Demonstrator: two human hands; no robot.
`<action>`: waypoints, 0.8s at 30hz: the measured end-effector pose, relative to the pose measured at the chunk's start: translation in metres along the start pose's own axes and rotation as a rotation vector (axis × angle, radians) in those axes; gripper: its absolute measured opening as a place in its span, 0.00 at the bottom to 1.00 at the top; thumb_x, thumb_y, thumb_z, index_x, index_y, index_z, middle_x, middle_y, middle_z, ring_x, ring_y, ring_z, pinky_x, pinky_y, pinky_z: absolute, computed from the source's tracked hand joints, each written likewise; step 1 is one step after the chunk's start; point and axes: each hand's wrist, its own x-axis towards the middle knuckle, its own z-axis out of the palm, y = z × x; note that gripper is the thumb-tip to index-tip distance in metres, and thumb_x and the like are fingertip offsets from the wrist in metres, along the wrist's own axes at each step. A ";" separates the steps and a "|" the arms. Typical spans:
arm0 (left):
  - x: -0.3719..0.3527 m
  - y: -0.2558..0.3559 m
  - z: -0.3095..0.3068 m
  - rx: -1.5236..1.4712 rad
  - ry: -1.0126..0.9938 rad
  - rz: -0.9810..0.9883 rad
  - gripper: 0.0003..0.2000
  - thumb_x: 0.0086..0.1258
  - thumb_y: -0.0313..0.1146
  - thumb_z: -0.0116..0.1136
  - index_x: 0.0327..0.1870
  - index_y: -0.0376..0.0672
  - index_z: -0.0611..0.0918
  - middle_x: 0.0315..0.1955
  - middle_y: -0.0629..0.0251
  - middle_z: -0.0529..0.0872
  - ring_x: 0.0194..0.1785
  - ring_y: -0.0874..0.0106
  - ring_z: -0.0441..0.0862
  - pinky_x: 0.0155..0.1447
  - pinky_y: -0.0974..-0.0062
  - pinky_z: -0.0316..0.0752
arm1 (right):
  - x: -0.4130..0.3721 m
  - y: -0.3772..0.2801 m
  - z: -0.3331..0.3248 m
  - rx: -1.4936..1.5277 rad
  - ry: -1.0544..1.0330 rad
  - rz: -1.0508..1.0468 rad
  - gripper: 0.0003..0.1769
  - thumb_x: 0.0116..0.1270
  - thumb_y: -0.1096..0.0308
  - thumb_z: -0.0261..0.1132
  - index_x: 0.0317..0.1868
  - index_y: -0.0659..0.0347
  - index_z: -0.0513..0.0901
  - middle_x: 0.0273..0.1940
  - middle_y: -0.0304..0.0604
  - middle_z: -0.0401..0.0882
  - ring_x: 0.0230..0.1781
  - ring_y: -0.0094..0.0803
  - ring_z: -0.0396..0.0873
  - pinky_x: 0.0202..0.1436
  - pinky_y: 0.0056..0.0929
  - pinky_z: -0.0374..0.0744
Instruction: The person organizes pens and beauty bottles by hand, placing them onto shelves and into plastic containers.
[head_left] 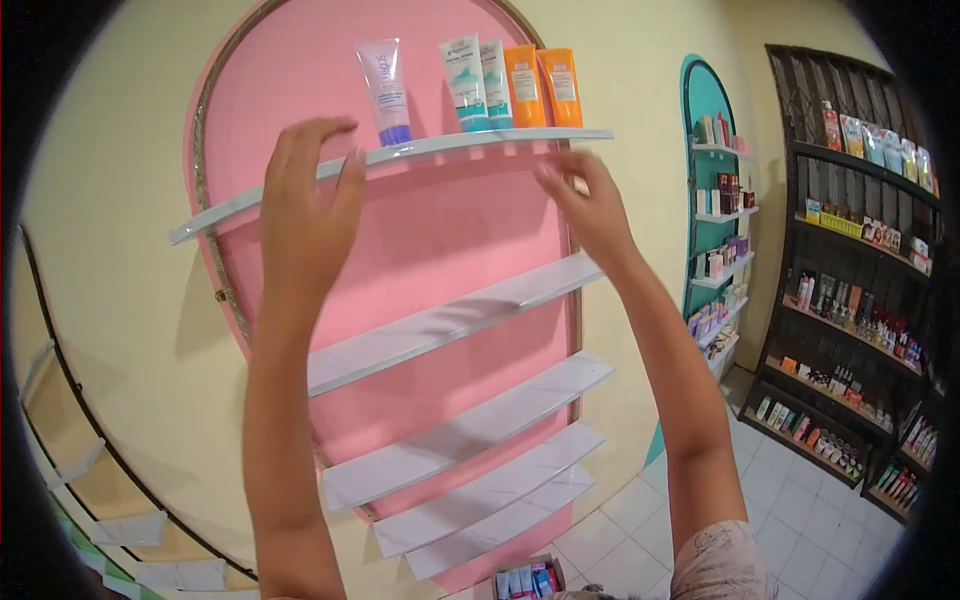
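Note:
My left hand (312, 205) is raised at the top shelf (440, 144), thumb and fingers apart and nothing between them. Just to its right stands a lavender tube (383, 90) with a purple cap, tilted slightly and not touched. Under the right part of that shelf is my right hand (590, 195), fingers loosely bent, thumb apart, holding nothing I can see. Above it, two orange tubes (524, 85) stand side by side, with two white and teal tubes (466, 82) to their left. A gap separates these from the lavender tube.
Several white shelves (450, 312) project from the pink wall panel below. A box of packaged products (528, 580) sits on the tiled floor. To the right are a teal niche (712, 98) with stocked shelves and a dark rack (835, 235) full of products.

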 end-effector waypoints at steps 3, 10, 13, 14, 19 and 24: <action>0.032 -0.031 0.024 0.182 -0.078 -0.146 0.24 0.64 0.41 0.56 0.58 0.37 0.74 0.52 0.50 0.78 0.56 0.56 0.76 0.58 0.64 0.71 | 0.069 -0.005 0.025 -0.188 0.101 -0.179 0.33 0.59 0.52 0.70 0.55 0.70 0.73 0.54 0.57 0.71 0.59 0.45 0.70 0.60 0.39 0.72; 0.078 -0.076 0.076 0.202 -0.445 -0.541 0.50 0.59 0.56 0.57 0.70 0.26 0.48 0.49 0.39 0.79 0.49 0.56 0.83 0.52 0.65 0.76 | 0.161 -0.003 0.078 -0.406 0.042 0.167 0.63 0.42 0.32 0.73 0.65 0.74 0.59 0.61 0.63 0.66 0.61 0.54 0.70 0.60 0.44 0.73; 0.080 -0.090 0.090 0.096 -0.442 -0.554 0.51 0.59 0.53 0.59 0.70 0.25 0.45 0.48 0.40 0.80 0.47 0.55 0.83 0.51 0.64 0.77 | 0.164 -0.007 0.092 -0.498 -0.004 0.253 0.65 0.42 0.33 0.73 0.67 0.73 0.56 0.62 0.64 0.64 0.62 0.54 0.69 0.61 0.45 0.73; 0.079 -0.092 0.093 0.052 -0.444 -0.553 0.50 0.59 0.52 0.60 0.70 0.26 0.46 0.48 0.40 0.80 0.48 0.55 0.83 0.50 0.64 0.77 | 0.163 -0.008 0.094 -0.528 -0.030 0.283 0.64 0.42 0.35 0.73 0.68 0.73 0.55 0.63 0.64 0.64 0.63 0.54 0.68 0.61 0.44 0.73; 0.085 -0.103 0.103 0.015 -0.445 -0.417 0.39 0.60 0.45 0.61 0.67 0.32 0.56 0.49 0.45 0.79 0.48 0.59 0.81 0.48 0.66 0.77 | 0.168 0.010 0.106 -0.591 0.112 0.121 0.55 0.46 0.39 0.72 0.64 0.72 0.62 0.54 0.60 0.74 0.55 0.48 0.76 0.57 0.38 0.76; 0.077 -0.131 0.086 -0.211 -0.331 -0.203 0.25 0.64 0.42 0.54 0.57 0.33 0.71 0.46 0.54 0.81 0.44 0.65 0.81 0.47 0.68 0.76 | 0.170 0.044 0.109 -0.535 0.445 -0.233 0.44 0.52 0.45 0.70 0.59 0.71 0.68 0.46 0.55 0.80 0.46 0.41 0.80 0.51 0.36 0.77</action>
